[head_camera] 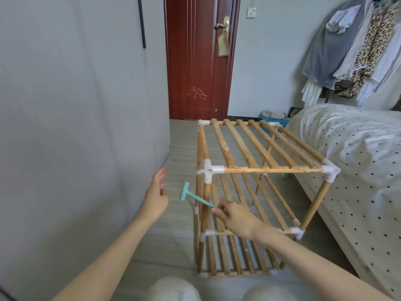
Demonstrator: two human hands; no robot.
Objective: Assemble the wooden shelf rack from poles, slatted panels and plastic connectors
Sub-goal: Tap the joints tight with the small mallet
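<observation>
The wooden shelf rack (256, 168) stands upright on the floor with three slatted panels, joined at the corners by white plastic connectors (208, 169). My right hand (235, 218) pinches the handle end of a small teal plastic hammer (191, 195), whose head points left, beside the rack's front left pole. My left hand (156, 195) hovers left of the hammer head with relaxed fingers, holding nothing.
A grey wardrobe wall (76, 127) runs along the left. A bed with a dotted cover (358, 159) stands close on the right of the rack. A red door (197, 61) is at the back. Clothes (358, 51) hang at upper right. My knees (173, 290) show at the bottom.
</observation>
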